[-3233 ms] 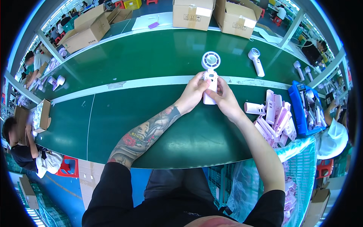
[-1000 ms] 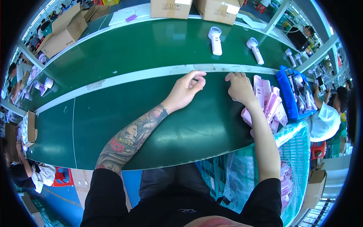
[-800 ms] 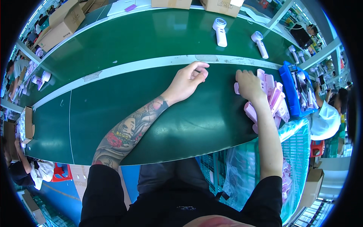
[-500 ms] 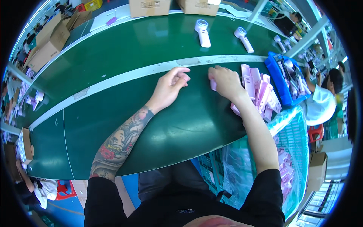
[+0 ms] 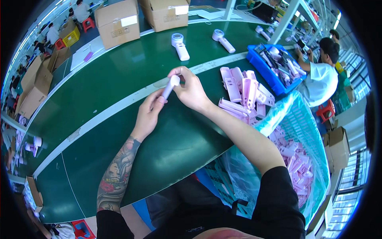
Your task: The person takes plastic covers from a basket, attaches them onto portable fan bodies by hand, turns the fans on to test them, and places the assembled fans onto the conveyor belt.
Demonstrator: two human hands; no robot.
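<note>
Between my hands is a slim pale-lilac plastic casing piece (image 5: 170, 88), held tilted above the green work surface. The fingers of my left hand (image 5: 148, 113) are closed on its lower end. My right hand (image 5: 191, 91) pinches around the upper end, where its fingers partly hide the piece. To the right of my right hand lies a loose pile of pink plastic handle shells (image 5: 250, 92), some overlapping. Past my hands, two pale handheld fans (image 5: 182, 51) (image 5: 225, 43) lie on the green belt.
A blue bin (image 5: 274, 81) of mixed parts stands behind the pile. At my right is a plastic-lined green crate (image 5: 324, 159) full of pink pieces. Cardboard boxes (image 5: 117, 28) line the far edge. A person (image 5: 320, 79) sits at the right, near a metal post (image 5: 289, 22).
My right hand has come left from beside the pile with the lilac piece. My left hand now grips it too. The whole view has swung to the right.
</note>
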